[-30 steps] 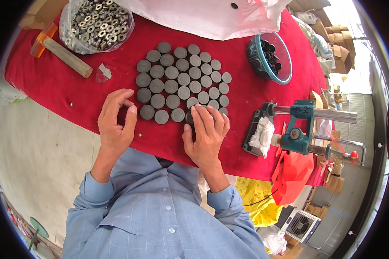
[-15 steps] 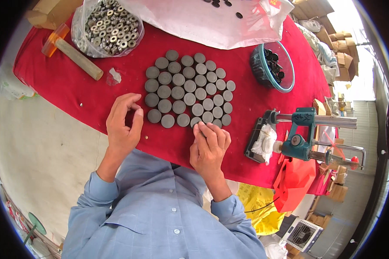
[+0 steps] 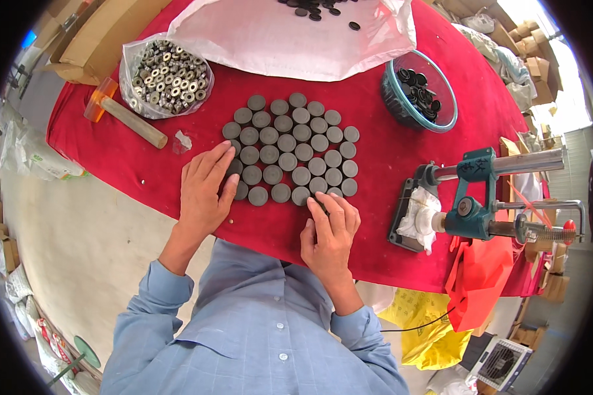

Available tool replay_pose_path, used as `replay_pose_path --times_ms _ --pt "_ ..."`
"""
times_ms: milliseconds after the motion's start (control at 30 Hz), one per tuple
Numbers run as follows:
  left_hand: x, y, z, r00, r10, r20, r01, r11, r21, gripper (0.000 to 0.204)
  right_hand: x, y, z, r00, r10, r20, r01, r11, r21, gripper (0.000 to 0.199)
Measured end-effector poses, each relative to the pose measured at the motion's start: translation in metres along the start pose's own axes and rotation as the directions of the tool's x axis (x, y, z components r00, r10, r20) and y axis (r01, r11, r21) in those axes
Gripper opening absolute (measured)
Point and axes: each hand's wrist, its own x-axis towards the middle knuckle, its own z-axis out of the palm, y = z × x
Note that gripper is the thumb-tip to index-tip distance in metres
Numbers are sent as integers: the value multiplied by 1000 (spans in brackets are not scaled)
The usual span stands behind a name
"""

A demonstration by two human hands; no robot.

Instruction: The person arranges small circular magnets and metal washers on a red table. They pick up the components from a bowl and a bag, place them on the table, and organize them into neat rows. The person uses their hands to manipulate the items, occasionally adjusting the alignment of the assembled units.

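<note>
Several round dark-grey discs stand in a close, uneven cluster on the red cloth in front of me. My left hand lies at the cluster's left edge, its fingers stretched out and the thumb apart. Its fingertips touch or partly cover the outermost discs there. At the near right edge is my right hand, fingers loosely bent and apart, with the fingertips against the front discs. A dark edge shows beneath these fingertips; what lies fully under them is hidden. Neither hand lifts anything.
A clear bag of metal rings and an orange-headed mallet lie at the far left. Beyond the cluster spreads a white sack with black discs. A clear tub of black parts and a green hand press stand right.
My left hand has moved in against the left side of the cluster. My right hand stays at the near right edge. The whole view has shifted slightly.
</note>
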Motion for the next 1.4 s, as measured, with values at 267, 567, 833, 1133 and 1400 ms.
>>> replay_pose_path --times_ms 267,567,833,1133,1400 --pt "7 12 -13 992 79 98 -103 957 272 55 -1 2 0 999 11 -39 -10 999 49 45" --pt "25 0 -23 966 184 182 -223 950 221 51 1 2 -2 997 31 -65 -26 997 70 46" --pt "34 -9 -12 989 108 103 -122 983 141 53 -2 6 0 991 111 -79 -99 985 140 47" --pt "39 -9 -12 979 126 158 -160 960 230 52 0 9 1 986 149 -72 -133 974 184 48" --pt "59 -20 1 980 155 124 -176 968 180 54 0 10 -1 976 191 -101 -162 957 243 49"
